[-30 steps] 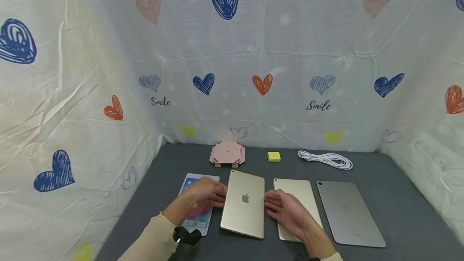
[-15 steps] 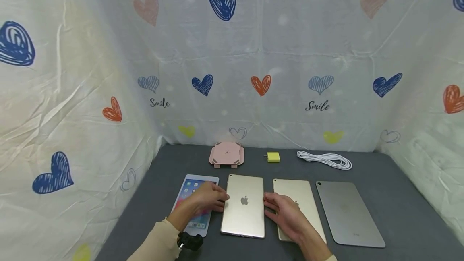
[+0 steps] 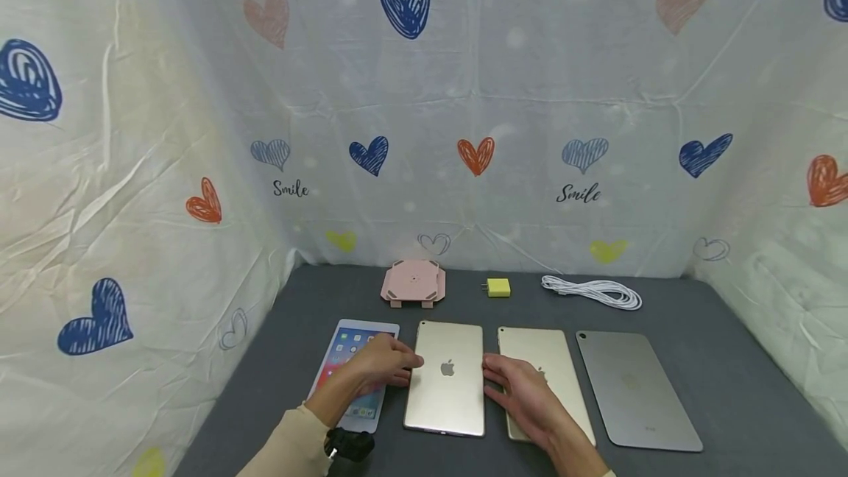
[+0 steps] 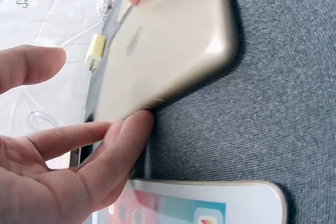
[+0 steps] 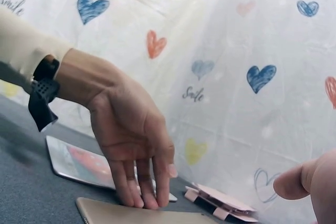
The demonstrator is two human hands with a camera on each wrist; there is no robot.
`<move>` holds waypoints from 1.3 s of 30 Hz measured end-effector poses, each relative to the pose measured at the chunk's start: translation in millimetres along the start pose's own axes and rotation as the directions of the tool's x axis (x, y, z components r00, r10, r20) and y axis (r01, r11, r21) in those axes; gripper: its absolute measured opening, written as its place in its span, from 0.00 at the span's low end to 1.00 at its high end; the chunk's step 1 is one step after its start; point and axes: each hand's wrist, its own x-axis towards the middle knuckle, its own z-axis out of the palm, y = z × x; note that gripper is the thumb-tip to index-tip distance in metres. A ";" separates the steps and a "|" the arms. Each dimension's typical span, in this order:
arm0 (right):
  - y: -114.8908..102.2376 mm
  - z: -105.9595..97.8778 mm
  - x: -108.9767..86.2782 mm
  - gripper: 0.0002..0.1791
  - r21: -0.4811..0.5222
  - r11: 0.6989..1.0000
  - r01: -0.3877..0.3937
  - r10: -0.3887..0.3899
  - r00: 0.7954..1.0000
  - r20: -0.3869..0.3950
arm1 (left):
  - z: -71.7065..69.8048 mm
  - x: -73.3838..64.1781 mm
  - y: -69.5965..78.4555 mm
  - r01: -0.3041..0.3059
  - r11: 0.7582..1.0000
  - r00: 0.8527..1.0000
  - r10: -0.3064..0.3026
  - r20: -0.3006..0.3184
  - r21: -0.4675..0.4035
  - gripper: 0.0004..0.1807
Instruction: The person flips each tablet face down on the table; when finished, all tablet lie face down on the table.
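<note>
A gold tablet (image 3: 445, 400) lies back side up between my hands in the head view, its apple logo showing. My left hand (image 3: 377, 368) touches its left edge with the fingertips. In the left wrist view the thumb (image 4: 39, 65) stands off the tablet while the fingers (image 4: 118, 158) meet its side. At the tablet's right edge my right hand (image 3: 526, 392) holds its fingertips, its thumb (image 5: 294, 182) raised in the right wrist view. Beneath the left hand a white tablet (image 3: 361, 425) lies with its lit screen up. The right hand partly covers a second gold tablet (image 3: 553, 348).
A grey tablet (image 3: 639, 389) lies face down at the right. Along the back stand or lie a pink folding stand (image 3: 414, 282), a yellow charger plug (image 3: 498, 287) and a coiled white cable (image 3: 596, 291). A heart-printed curtain (image 3: 517, 79) encloses the dark grey table (image 3: 722, 359).
The middle gold tablet was tilted and slightly turned; it has come down flat and straight. Both hands stayed at its edges, the left moving slightly right.
</note>
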 end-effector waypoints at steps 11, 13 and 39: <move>-7.9 -12.5 -8.2 0.40 -0.036 0.999 0.036 -0.031 0.989 0.142 | -38.6 -18.4 -14.2 0.008 0.966 0.997 0.013 0.082 -0.257 0.29; -11.5 -14.5 -9.1 0.41 -0.030 0.999 0.040 -0.035 0.986 0.162 | -53.2 -23.1 -18.7 0.024 0.943 0.993 0.017 0.120 -0.331 0.32; -9.2 60.4 33.4 0.39 0.144 0.988 -0.053 0.005 0.950 0.313 | -177.7 -64.4 -78.5 -0.004 0.937 0.986 0.062 0.155 -0.349 0.41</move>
